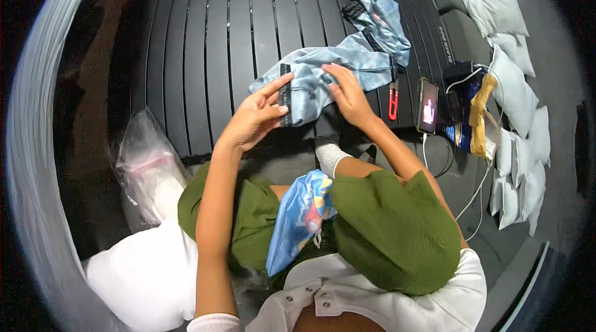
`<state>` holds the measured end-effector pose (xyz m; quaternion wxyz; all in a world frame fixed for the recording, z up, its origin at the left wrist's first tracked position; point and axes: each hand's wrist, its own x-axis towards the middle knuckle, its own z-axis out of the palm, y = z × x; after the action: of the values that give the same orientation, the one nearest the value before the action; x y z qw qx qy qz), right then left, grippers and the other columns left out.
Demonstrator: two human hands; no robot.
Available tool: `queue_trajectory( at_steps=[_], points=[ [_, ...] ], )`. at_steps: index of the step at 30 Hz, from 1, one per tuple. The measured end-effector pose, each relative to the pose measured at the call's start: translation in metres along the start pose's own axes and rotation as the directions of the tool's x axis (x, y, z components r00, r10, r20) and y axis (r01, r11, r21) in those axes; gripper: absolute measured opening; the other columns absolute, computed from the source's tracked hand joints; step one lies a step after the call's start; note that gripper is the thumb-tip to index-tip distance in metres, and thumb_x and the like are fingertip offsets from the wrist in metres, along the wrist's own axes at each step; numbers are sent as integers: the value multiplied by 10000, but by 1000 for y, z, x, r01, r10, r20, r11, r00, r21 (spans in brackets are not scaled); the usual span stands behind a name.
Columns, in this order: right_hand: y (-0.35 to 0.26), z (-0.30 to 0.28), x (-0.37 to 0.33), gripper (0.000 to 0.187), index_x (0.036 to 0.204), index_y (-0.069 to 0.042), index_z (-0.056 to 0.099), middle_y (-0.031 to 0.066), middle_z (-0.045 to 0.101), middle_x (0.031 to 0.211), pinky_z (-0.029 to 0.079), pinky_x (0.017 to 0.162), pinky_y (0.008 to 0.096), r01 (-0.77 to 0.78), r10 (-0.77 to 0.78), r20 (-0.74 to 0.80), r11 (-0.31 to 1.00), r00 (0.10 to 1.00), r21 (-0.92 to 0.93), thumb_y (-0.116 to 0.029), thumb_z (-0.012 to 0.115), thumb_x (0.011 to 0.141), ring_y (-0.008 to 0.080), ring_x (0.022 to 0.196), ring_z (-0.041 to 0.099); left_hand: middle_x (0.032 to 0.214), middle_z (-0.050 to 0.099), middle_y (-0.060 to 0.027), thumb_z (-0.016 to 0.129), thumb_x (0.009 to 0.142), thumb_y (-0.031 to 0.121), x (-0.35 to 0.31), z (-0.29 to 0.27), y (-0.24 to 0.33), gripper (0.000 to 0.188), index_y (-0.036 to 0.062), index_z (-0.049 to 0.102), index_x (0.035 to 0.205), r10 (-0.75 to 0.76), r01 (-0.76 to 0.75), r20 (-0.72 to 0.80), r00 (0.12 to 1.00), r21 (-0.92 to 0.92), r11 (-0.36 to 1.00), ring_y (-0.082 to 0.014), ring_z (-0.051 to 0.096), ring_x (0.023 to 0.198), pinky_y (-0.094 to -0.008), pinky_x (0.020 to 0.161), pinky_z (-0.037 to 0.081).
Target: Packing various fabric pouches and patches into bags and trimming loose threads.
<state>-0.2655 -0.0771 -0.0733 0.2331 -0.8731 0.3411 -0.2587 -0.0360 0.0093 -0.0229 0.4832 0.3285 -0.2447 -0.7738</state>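
A light blue piece of shiny cloth [310, 87] lies on the dark slatted table in front of me. A black band [286, 93] edges its left end. My left hand [256, 115] pinches this banded end, thumb and forefinger spaced along the band. On the cloth's near side rests my right hand [351, 97], its fingers stretched out and thumb apart. More blue cloth pieces [380, 12] with black edges trail away to the far right. Close to my right hand lies a small red-handled cutting tool [393, 103]. A blue printed pouch [301, 220] with a whitish cord sits in my lap.
A phone [428, 105] with a lit screen stands by the right edge of the table [211, 53], beside cables and a blue-and-yellow packet [475, 115]. Pale stuffed pouches [496, 12] line the far right. A clear plastic bag [149, 164] is at left.
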Motion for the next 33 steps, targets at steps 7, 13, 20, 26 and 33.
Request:
queue_trajectory(
  at_steps=[7, 13, 20, 26, 33],
  points=[
    [-50, -20, 19, 214, 941, -12, 596, 104, 613, 976, 377, 890, 365, 155, -113, -193, 965, 975, 214, -163, 459, 876, 269, 984, 530, 1121, 538, -31, 617, 705, -55, -6, 0, -3, 771, 43, 249, 1376, 34, -27, 63, 997, -119, 993, -38, 554, 760, -153, 600, 466],
    [-65, -25, 21, 257, 1036, -24, 595, 114, 577, 1074, 369, 899, 371, 229, -220, -122, 971, 968, 66, -141, 535, 815, 285, 1003, 512, 1180, 503, -39, 600, 718, -78, -2, 1, -7, 809, 90, 197, 1400, 70, -62, 94, 993, -88, 994, -32, 539, 797, -152, 592, 444],
    [-72, -19, 18, 358, 1114, -71, 586, 144, 454, 1259, 324, 949, 400, 215, -214, -23, 976, 976, 30, -183, 583, 775, 309, 1103, 433, 1224, 457, -55, 594, 723, -77, -3, 2, -11, 888, 172, 108, 1423, 95, -84, 105, 990, -100, 991, -33, 528, 780, -155, 563, 445],
    [-75, -21, 15, 429, 1147, -159, 591, 146, 408, 1310, 310, 963, 432, 453, -445, 119, 890, 888, -53, -282, 621, 736, 327, 1138, 392, 1220, 449, -66, 576, 748, -70, -2, -2, -12, 873, 191, 89, 1425, 107, -89, 153, 982, -120, 989, -50, 537, 796, -170, 588, 477],
    [-74, -21, 14, 387, 1111, -150, 612, 162, 408, 1309, 288, 982, 427, 300, -298, 33, 952, 954, -60, -290, 582, 751, 332, 1153, 374, 1217, 456, -93, 558, 748, -96, -4, 2, -10, 885, 202, 73, 1425, 117, -100, 136, 984, -122, 987, -79, 554, 859, -184, 628, 487]
  ],
)
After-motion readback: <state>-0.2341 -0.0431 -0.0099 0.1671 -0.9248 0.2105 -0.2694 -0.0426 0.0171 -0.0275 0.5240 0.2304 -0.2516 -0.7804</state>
